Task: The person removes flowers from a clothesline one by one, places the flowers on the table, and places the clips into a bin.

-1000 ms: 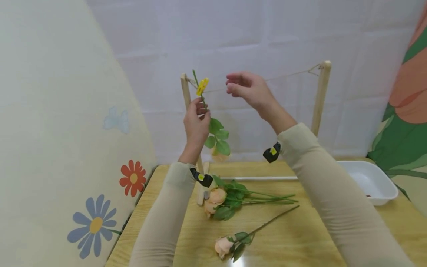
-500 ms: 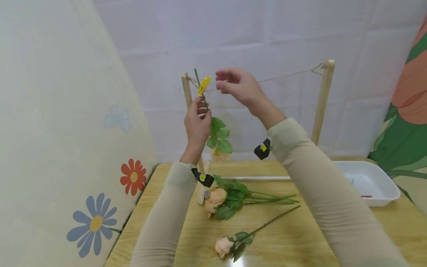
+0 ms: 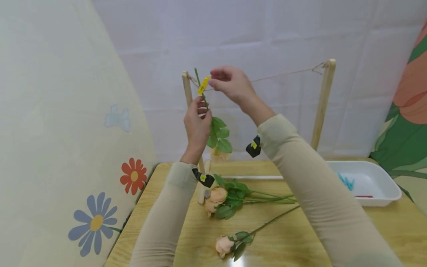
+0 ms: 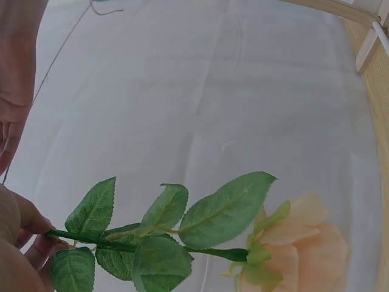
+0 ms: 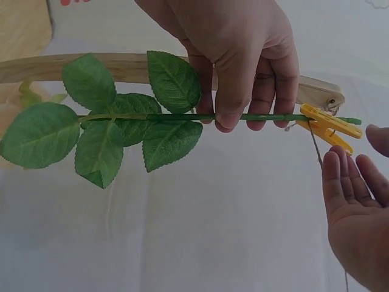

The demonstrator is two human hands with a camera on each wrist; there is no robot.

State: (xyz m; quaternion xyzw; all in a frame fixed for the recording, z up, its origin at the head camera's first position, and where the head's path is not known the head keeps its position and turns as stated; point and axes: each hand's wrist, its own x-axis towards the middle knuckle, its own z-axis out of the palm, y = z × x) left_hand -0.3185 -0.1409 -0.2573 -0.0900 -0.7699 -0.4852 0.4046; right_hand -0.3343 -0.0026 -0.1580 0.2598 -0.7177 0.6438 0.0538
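My left hand (image 3: 197, 124) pinches the green stem of a peach rose (image 4: 304, 249) that hangs bloom-down beside the left post. Above those fingers, a yellow clothespin (image 3: 203, 86) sits on the stem where it crosses the string (image 3: 277, 76). In the right wrist view, the clothespin (image 5: 328, 125) is at the stem's bare end. My right hand (image 3: 231, 85) is at the clothespin's handle end, thumb and fingers apart around it; fingertips (image 5: 335, 157) lie right by one leg, and whether they touch is unclear.
Wooden posts (image 3: 323, 104) hold the string. Several peach roses (image 3: 217, 196) lie bunched on the table (image 3: 267, 241), with a single rose (image 3: 225, 245) nearer me. At right, a white tray (image 3: 383, 185) contains blue clothespins (image 3: 347, 181) and something red.
My right hand has moved left along the string to the yellow clothespin. The left hand still pinches the rose stem, almost unmoved. More of the tray's contents show now.
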